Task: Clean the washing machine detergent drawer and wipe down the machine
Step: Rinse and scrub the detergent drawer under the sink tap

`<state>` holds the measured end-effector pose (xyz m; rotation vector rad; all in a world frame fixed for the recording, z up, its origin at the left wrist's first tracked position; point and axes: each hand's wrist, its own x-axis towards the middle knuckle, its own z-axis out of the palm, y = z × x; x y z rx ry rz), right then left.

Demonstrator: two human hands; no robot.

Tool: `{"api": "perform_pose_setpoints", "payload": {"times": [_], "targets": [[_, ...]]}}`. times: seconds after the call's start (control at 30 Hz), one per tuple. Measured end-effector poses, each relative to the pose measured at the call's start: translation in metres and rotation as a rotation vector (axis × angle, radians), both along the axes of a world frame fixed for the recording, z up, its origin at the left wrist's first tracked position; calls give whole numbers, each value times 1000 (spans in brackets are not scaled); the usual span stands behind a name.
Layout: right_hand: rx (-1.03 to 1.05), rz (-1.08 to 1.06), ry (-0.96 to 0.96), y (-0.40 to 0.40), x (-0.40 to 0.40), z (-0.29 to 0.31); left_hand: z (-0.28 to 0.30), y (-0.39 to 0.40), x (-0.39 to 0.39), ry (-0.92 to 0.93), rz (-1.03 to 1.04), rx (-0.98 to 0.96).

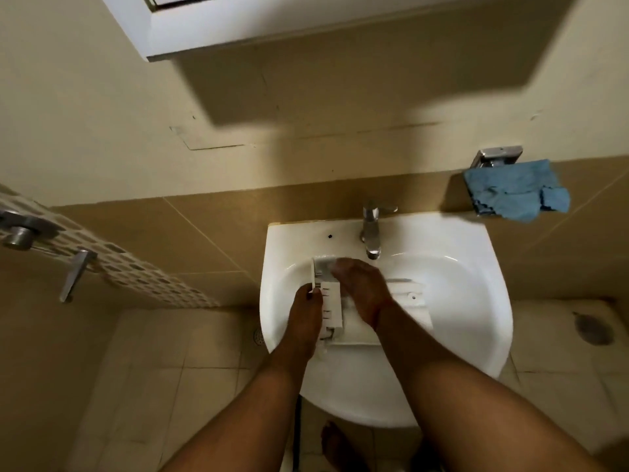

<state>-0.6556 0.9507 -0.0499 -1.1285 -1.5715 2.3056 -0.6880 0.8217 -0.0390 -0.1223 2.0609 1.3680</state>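
A white sink (476,301) stands against the far tan wall, its chrome tap (371,229) at the far rim. To the far right, a crumpled blue cloth (514,190) hangs from a chrome holder (497,156). On the left, a door handle (73,275) sticks out. A floor drain (594,330) sits at the right. A white cabinet (306,18) hangs overhead.

Sink (442,267), centre frame: white glazed ceramic, glossy, smooth. Tap (371,229) at its rear rim: polished metal, bright reflections. Detergent drawer (332,303) in the basin: white plastic, smooth, ribbed dividers. Cloth (514,190), upper right: blue fabric, soft, crumpled, matt. Holder (498,156) above it: shiny metal. Wall tiles (211,226) behind the sink: tan, smooth, slight sheen. Floor tiles (153,369), lower left: pale, dull, stained. Door handle (73,275), left edge: brushed metal.
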Motion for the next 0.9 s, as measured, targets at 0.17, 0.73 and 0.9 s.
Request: {"api": "perform_pose_setpoints", "payload": {"times": [0.17,0.73,0.9], "targets": [[1297,524,53,-54,30,-26,-4,3,5,6,15,59],[-418,-238,28,24,-9,7,-6,3,10,-39,37,144],[526,562,-102,-2,-19,8,0,4,14,-8,50,149]]}}
